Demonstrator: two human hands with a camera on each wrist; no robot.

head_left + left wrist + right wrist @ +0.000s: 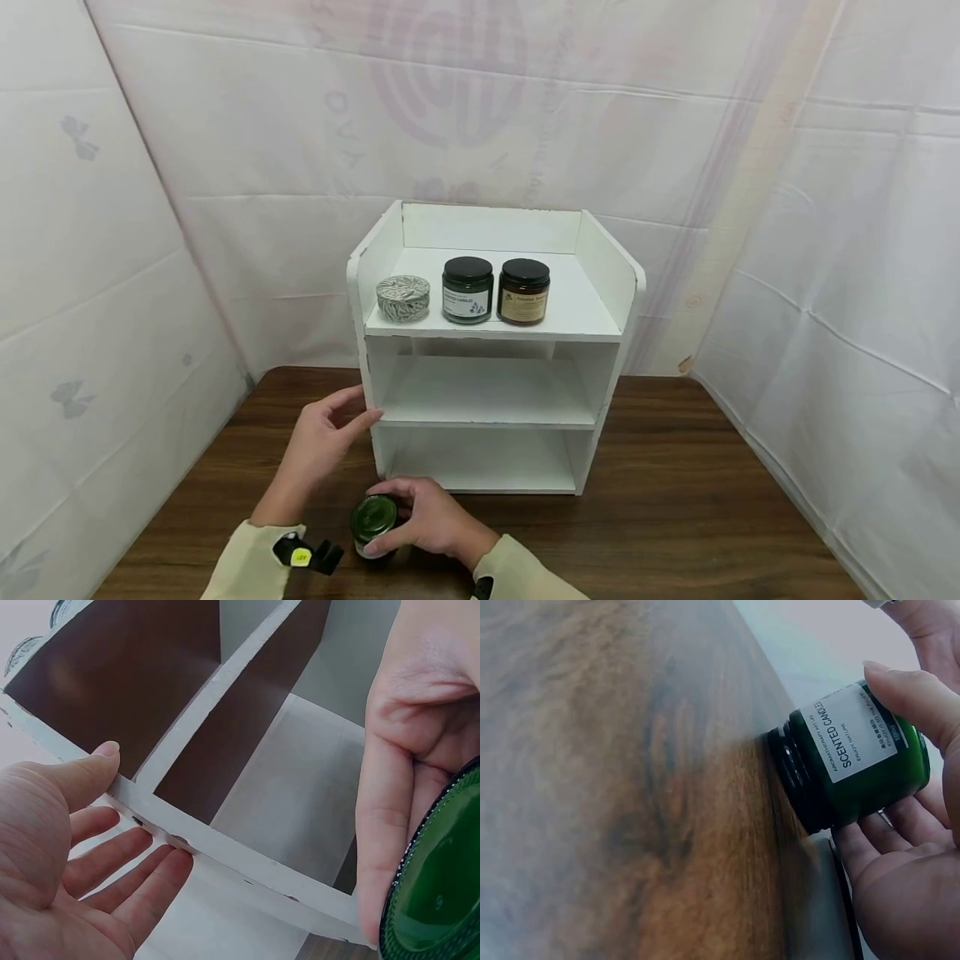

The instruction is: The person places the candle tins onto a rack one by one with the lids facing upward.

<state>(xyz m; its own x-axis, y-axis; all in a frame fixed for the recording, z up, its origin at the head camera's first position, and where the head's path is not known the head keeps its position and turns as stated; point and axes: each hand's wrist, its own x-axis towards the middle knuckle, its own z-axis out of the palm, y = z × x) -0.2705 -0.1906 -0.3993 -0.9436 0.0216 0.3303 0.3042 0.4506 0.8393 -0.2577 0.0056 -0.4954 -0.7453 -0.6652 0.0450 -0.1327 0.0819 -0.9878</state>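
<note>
My right hand grips a green glass scented candle jar in front of the shelf's lower left corner. The jar is upside down, its glass base facing up. In the right wrist view its black lid points toward the wooden table, and the white label reads "SCENTED CANDLES". My left hand holds the left side panel of a white three-level shelf, thumb at the front edge and fingers along the outer face.
On the top level stand a patterned round tin, a dark green candle jar and an amber candle jar, both jars black-lidded. The shelf stands on a dark wooden table. White cloth hangs behind and at both sides.
</note>
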